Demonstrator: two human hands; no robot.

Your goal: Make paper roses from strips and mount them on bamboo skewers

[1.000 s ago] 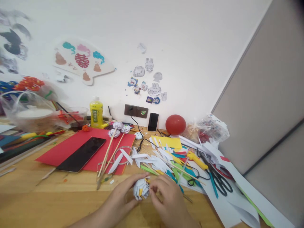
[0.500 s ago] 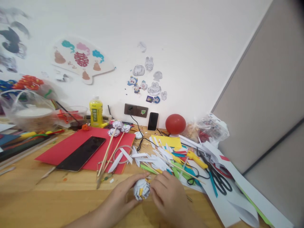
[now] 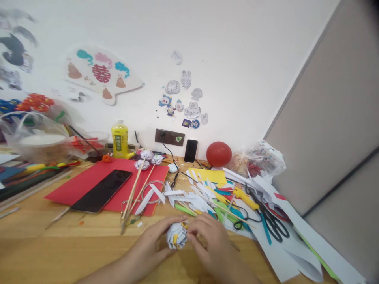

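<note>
A white folded-paper ball (image 3: 177, 236) with yellow bits sits between my two hands above the wooden table. My left hand (image 3: 154, 240) holds it from the left, thumb below and fingers over the top. On the right side, my right hand (image 3: 209, 238) has its thumb and forefinger pinched at the ball's edge; whatever small piece lies between those fingertips is too small to make out. Behind the hands lies a heap of white paper strips (image 3: 201, 202).
Red paper (image 3: 71, 184) with a black tablet-like slab (image 3: 102, 191) lies left. Paper flowers on sticks (image 3: 141, 164) rest there. At right are a yellow glue gun (image 3: 245, 198), black-handled scissors (image 3: 275, 225) and white sheets (image 3: 291, 252). Behind stand a yellow bottle (image 3: 120, 140) and red balloon (image 3: 219, 154).
My right hand has shifted slightly, its fingers now drawn closer together at the ball's right edge. My left hand and the ball have barely moved.
</note>
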